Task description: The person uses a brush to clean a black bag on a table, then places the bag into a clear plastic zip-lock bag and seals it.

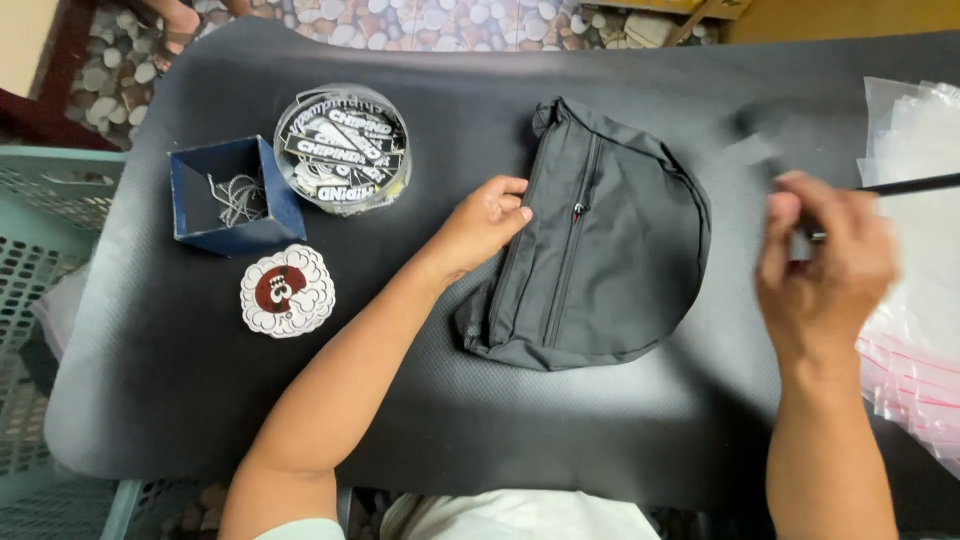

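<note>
While blurred, right hand (pixel 825 260) pinches thin black rod (pixel 910 185) | left hand (pixel 485 225) flat on bag (pixel 620 250)

**Black pouch flat on the mat, black stick off to the right**

A black half-round fabric pouch (pixel 600 240) lies flat mid-mat, zips shut, one red-tipped puller showing, straight edge leftward. A thin black stick (pixel 905 185), blurred, points out rightward above clear plastic bags (pixel 915 130).
</note>
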